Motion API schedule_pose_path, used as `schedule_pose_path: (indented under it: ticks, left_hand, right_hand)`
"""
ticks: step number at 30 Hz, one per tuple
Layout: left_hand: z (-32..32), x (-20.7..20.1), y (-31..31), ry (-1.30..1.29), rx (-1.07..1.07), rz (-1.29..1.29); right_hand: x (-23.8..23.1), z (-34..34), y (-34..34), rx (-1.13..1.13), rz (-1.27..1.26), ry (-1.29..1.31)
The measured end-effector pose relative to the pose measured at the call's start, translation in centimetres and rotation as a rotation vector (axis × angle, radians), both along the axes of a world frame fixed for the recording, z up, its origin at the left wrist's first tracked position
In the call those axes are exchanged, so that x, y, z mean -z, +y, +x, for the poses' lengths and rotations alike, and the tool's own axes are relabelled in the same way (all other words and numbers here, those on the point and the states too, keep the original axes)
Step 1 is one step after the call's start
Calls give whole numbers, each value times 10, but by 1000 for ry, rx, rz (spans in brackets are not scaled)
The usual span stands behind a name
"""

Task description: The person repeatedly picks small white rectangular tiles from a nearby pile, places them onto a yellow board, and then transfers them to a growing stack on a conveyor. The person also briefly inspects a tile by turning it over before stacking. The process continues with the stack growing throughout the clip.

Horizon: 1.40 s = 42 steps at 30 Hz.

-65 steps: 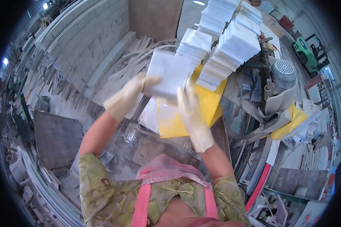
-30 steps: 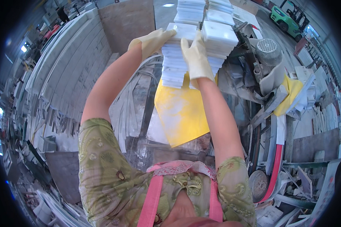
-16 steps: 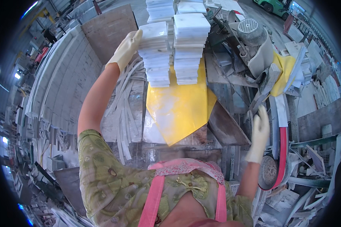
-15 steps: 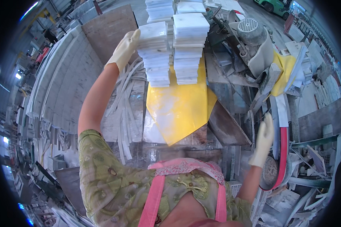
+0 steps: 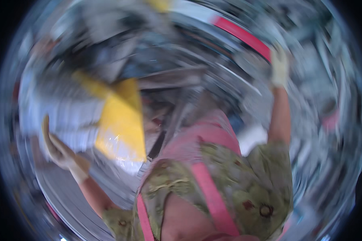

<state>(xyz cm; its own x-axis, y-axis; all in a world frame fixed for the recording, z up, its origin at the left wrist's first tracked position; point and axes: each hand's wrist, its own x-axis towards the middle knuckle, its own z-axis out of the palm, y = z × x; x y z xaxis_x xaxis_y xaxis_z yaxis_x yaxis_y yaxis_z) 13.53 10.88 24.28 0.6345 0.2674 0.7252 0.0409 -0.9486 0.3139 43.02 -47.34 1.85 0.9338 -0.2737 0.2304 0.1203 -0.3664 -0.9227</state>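
Observation:
Motion blurs much of the head view. My left hand (image 5: 63, 154), in a pale glove, is raised at the left with fingers stretched and nothing in them. It is nearest to the smeared white stacks of stone tiles (image 5: 68, 114). A yellow sheet (image 5: 122, 120) hangs just right of the stacks, its lower end pale and shiny. My right hand (image 5: 279, 66), gloved alike, reaches up at the right beside a red curved band (image 5: 245, 36) on a machine. Its fingers are smeared, and whether they touch the band cannot be made out.
Beyond the yellow sheet are blurred dark machine parts and boards. A pale metal strip (image 5: 189, 10) runs into the red band. Grey slabs (image 5: 76, 193) lie below my left hand. Loose pieces at the right are too smeared to name.
My view has turned sharply right, so the tile stacks and yellow sheet now lie at the left. My left hand is apart from the stack it was beside; my right hand is nearer the red band.

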Motion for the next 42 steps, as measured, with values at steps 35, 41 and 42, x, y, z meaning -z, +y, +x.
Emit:
schedule_pose_path:
  ticks: [35,41,42]
  left_hand:
    - [326,530,-828,1071,1775,1076]
    - [296,677,-929,790,1837,1514]
    - [289,687,-946,748,1791,1652]
  right_hand:
    - [117,-283,-443,693,-765,596]
    - [109,-274,-433,739,-679,817]
    - [109,-275,-435,715,-654,828]
